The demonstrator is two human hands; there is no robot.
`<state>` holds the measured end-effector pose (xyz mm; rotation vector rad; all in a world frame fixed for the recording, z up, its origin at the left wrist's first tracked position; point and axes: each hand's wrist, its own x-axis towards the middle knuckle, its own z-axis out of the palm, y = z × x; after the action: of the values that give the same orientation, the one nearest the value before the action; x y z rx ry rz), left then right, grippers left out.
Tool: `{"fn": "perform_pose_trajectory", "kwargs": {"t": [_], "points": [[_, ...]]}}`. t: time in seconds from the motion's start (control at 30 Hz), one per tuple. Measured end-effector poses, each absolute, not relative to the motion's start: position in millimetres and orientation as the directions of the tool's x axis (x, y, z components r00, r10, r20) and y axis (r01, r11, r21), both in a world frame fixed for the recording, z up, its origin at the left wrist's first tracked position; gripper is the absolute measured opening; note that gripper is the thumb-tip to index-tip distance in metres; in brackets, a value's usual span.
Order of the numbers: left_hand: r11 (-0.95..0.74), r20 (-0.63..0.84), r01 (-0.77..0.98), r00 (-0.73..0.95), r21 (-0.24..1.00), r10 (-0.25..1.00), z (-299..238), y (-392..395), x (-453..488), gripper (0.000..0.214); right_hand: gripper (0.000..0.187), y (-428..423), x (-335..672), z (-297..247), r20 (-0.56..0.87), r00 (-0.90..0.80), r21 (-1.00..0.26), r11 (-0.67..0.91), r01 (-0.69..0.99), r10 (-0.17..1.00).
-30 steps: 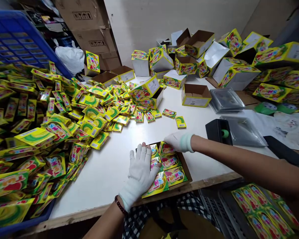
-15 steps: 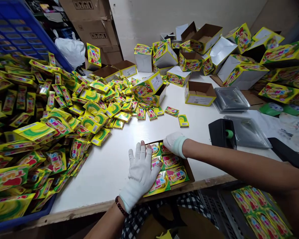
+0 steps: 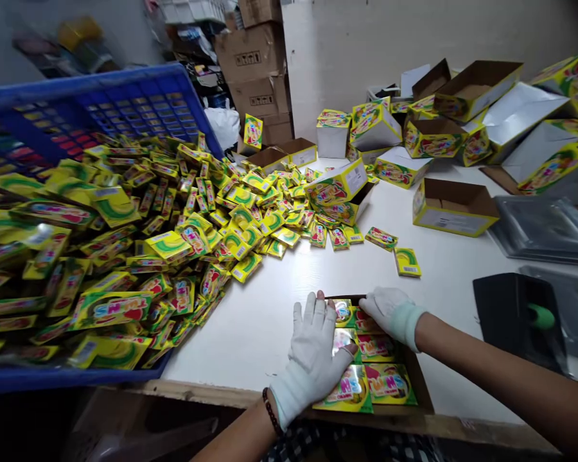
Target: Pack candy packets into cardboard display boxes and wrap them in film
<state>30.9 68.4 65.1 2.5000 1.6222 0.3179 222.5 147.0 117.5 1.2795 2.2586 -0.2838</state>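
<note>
Left hand (image 3: 313,350) flat on packs (image 3: 391,384), fingers spread; right hand (image 3: 389,309) curled over far-right corner of tray (image 3: 420,380), grip unclear. Tray sits at near edge of table (image 3: 216,337). White surface runs left of left hand to pile (image 3: 243,234).

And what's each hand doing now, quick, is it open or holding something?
White-gloved left hand: open, spread over small yellow-green rectangular cartons.
White-gloved right hand: fingers bent at the brown cardboard tray; its grip can't be told.
</note>
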Motion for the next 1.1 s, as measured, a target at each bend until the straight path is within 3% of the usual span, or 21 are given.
{"fn": "perform_pose_trajectory", "kwargs": {"t": [0.3,0.5,0.6,0.93,1.1], "points": [[-0.392,0.081,0.88,0.385,0.267,0.919,69,68,32,0.073,0.036,126,232,83,-0.364,-0.451,0.043,0.498,0.866,0.815],[-0.394,0.116,0.888,0.377,0.236,0.919,64,71,34,0.068,0.048,105,228,71,-0.237,-0.42,0.146,0.46,0.876,0.876],[-0.416,0.136,0.889,0.395,0.194,0.908,62,73,34,0.065,0.051,100,224,68,-0.273,-0.394,0.184,0.45,0.874,0.878],[-0.451,0.182,0.886,0.428,0.106,0.885,55,79,32,0.066,0.047,109,215,69,-0.379,-0.329,0.1,0.392,0.915,0.865],[-0.459,0.185,0.881,0.435,0.116,0.881,54,80,32,0.066,0.062,86,216,43,-0.407,-0.348,0.073,0.41,0.909,0.844]]}}
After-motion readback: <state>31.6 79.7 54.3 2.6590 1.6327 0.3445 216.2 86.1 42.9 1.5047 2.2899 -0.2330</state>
